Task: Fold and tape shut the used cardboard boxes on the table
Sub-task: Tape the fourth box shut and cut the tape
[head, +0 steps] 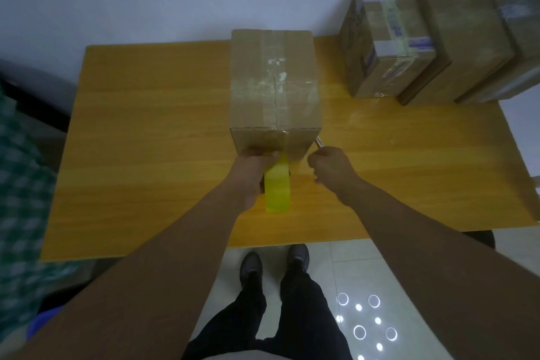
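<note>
Yellow tape roll (pixel 277 187) gripped by left hand (pixel 252 172) at box (pixel 273 82); right hand (pixel 330 165) pinches blade (pixel 319 142).

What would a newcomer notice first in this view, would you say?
The bright yellow-green tape roll, gripped by the left hand at the near face of the cardboard box mid-table. Beside it, the right hand holds a thin metal tool; more boxes stand far right.

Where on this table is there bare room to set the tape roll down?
The widest bare patch is the table's left half, between its edge and the box. A smaller one: right of the box, before the stacked boxes. Crowded: near middle, with the left hand, tape roll and right hand gripping a blade.
</note>
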